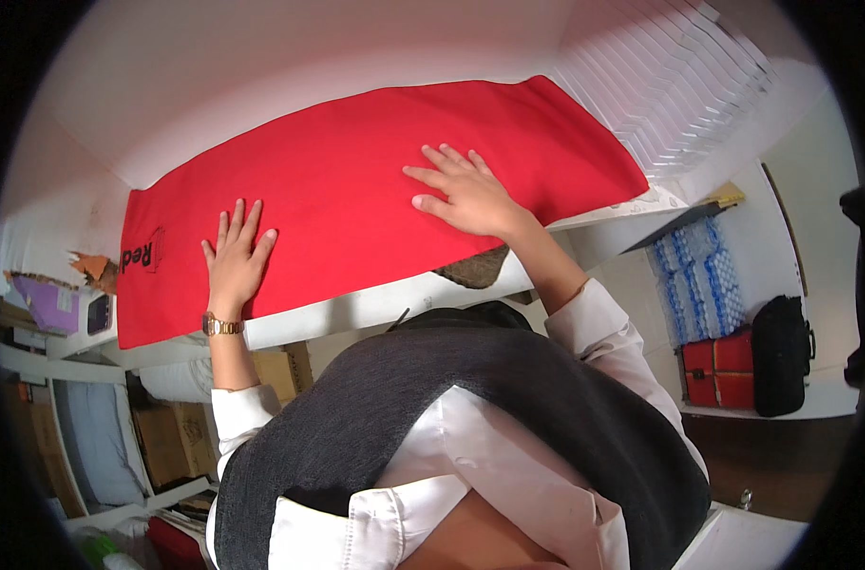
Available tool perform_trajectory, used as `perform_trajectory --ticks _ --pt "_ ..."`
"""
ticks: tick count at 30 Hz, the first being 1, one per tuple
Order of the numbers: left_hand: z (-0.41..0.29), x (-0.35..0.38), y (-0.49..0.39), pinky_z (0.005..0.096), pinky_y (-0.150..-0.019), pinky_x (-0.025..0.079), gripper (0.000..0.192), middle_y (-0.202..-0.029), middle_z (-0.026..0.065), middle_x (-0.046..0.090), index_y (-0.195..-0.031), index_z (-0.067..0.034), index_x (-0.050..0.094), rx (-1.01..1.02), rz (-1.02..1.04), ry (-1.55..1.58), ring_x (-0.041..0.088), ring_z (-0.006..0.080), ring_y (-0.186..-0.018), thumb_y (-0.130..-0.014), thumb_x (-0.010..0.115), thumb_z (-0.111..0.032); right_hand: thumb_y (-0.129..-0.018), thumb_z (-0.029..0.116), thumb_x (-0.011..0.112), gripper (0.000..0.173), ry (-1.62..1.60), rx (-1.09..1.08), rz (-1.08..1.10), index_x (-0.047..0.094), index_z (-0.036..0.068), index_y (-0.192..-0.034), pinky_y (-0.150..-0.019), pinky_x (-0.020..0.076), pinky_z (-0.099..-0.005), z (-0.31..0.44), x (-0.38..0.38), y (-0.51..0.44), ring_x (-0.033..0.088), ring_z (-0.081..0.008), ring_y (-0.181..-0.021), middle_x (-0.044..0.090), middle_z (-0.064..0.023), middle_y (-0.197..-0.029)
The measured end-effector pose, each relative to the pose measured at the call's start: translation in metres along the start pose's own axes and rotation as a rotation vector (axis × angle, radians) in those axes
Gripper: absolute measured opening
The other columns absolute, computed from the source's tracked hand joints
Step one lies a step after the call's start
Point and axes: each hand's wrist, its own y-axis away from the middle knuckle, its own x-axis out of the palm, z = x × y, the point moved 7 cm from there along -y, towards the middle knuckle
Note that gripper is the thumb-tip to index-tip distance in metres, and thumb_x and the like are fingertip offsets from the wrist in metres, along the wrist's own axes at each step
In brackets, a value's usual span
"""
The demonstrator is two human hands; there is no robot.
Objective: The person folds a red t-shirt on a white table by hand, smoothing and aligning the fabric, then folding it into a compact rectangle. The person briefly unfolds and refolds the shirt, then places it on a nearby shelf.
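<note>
A large red cloth (347,192) is spread across a white counter (318,319), its near left corner hanging past the edge. Black print with lettering shows at its left end. My left hand (238,260) rests palm down on the left part of the cloth, fingers spread, with a gold watch (223,325) at the wrist. Farther right, my right hand (468,192) also lies flat on the cloth, fingers apart. Neither hand grasps anything. Below the cloth's near edge, a brown fuzzy patch (475,269) shows partly on the counter.
A smartphone (99,314) lies left of the cloth, near a purple item (51,303). White slatted panels (660,92) stand at the back right. Wrapped bottles (696,278), a red box (717,370) and a black bag (780,356) sit at right. Shelves with cardboard boxes (176,438) are at lower left.
</note>
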Motion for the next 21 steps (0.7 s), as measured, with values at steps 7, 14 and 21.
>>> perform_trajectory --ticks 7,14,21 --pt "0.004 0.005 -0.002 0.0595 -0.112 0.005 0.060 -0.155 0.0026 0.023 -0.145 -0.030 0.035 0.014 -0.037 0.021 0.015 0.0268 -0.144 -0.092 0.041 -0.057 -0.090 0.058 0.043 0.062 0.113 0.312 -0.119 0.043 0.023 -0.141 -0.112 0.0148 -0.0566 -0.087 -0.037 0.027 0.022 -0.0362 -0.141 0.029 -0.0174 -0.151" --pt "0.004 0.005 -0.002 0.0594 -0.112 0.006 0.060 -0.155 0.0033 0.024 -0.145 -0.029 0.036 0.025 -0.047 0.014 0.016 0.0280 -0.144 -0.092 0.041 -0.057 -0.093 0.054 0.040 0.065 0.116 0.377 0.049 0.031 0.019 -0.147 -0.112 0.0105 -0.0605 -0.064 -0.022 0.010 0.016 -0.0329 -0.143 0.019 -0.0155 -0.155" --pt "0.003 0.003 -0.001 0.0588 -0.112 0.006 0.059 -0.155 0.0033 0.024 -0.145 -0.029 0.037 0.031 -0.054 0.020 0.017 0.0278 -0.144 -0.092 0.042 -0.057 -0.095 0.053 0.037 0.060 0.068 0.179 0.163 0.030 0.023 -0.147 -0.111 0.0103 -0.0618 -0.048 -0.009 -0.047 0.012 -0.0340 -0.144 0.017 -0.0168 -0.155"
